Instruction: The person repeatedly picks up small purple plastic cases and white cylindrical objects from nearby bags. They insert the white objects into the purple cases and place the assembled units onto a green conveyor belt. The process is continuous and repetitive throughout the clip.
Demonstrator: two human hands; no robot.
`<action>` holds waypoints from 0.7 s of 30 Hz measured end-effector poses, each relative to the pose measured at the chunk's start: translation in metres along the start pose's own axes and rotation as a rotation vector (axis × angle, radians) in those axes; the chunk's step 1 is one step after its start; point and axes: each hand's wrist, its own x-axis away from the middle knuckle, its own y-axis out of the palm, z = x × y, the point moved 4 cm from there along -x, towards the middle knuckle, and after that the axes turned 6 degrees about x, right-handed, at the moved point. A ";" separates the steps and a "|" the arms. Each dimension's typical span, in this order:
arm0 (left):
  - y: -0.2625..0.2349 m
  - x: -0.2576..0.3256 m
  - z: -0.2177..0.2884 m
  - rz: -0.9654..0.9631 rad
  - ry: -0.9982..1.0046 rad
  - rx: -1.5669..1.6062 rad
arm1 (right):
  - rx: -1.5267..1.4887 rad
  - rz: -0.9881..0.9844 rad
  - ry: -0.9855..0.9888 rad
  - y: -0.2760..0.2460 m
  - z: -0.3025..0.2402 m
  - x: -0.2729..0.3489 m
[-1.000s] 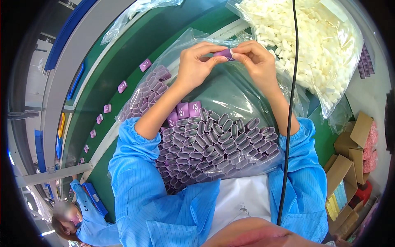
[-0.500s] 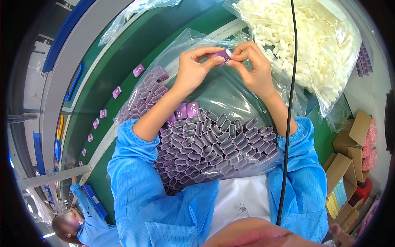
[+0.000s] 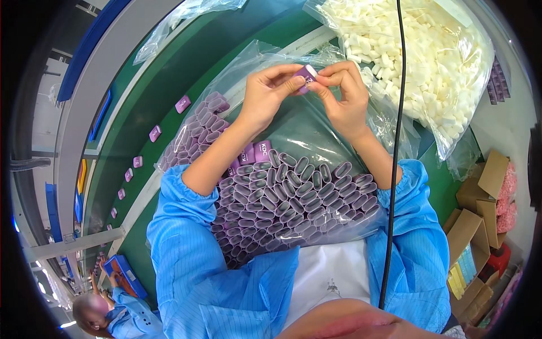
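While both hands meet above the clear bag of purple sleeves [image 3: 293,198], left hand [image 3: 271,93] and right hand [image 3: 344,96] pinch one small purple plastic sleeve [image 3: 306,74], fingertips steadying it for close handling.

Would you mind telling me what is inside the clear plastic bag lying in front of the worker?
The clear plastic bag holds many small purple oval shells, heaped open-end up. Both forearms lie over the heap, hiding the shells beneath them, and the lower layers cannot be seen.
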 end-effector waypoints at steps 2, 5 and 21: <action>0.003 -0.001 0.005 -0.009 0.043 -0.046 | -0.102 0.029 0.079 -0.001 0.001 -0.003; 0.003 -0.003 0.007 -0.014 0.069 -0.091 | -0.061 0.025 0.030 -0.002 0.000 -0.004; 0.007 0.000 0.016 -0.013 0.100 -0.097 | -0.031 0.047 -0.041 -0.003 -0.001 0.002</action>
